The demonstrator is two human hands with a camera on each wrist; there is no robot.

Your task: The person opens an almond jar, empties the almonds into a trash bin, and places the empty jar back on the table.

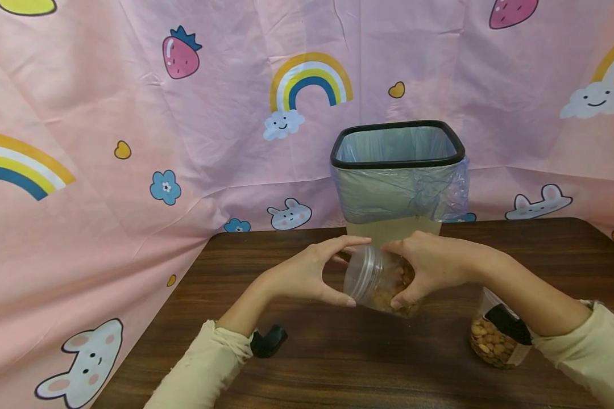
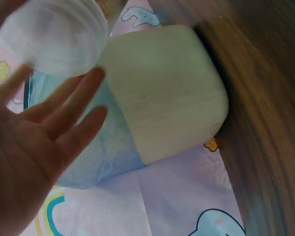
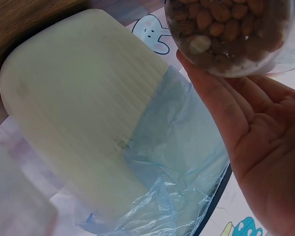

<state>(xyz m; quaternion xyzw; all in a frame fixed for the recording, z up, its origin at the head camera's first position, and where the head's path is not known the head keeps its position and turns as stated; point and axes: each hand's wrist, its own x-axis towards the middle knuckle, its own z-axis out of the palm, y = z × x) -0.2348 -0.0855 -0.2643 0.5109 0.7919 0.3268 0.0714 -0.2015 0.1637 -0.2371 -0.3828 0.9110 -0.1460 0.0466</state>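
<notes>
A clear plastic jar [image 1: 386, 281] of almonds is held tilted above the table, its lid end pointing left. My right hand [image 1: 432, 264] grips the body, thumb on the near side. At the lid [image 1: 360, 274] my left hand [image 1: 312, 272] curls its thumb and fingers around the rim. The left wrist view shows the translucent lid [image 2: 59, 39] beside spread fingers. Almonds show through the jar's bottom [image 3: 231, 24] in the right wrist view. A second clear jar [image 1: 493, 341] of nuts stands below my right forearm, partly hidden by the wrist strap.
A pale waste bin [image 1: 396, 196] with a black rim and bluish liner bag stands at the back of the dark wooden table [image 1: 286, 363], just behind my hands. A pink cartoon-print cloth [image 1: 225, 102] hangs behind and at the left.
</notes>
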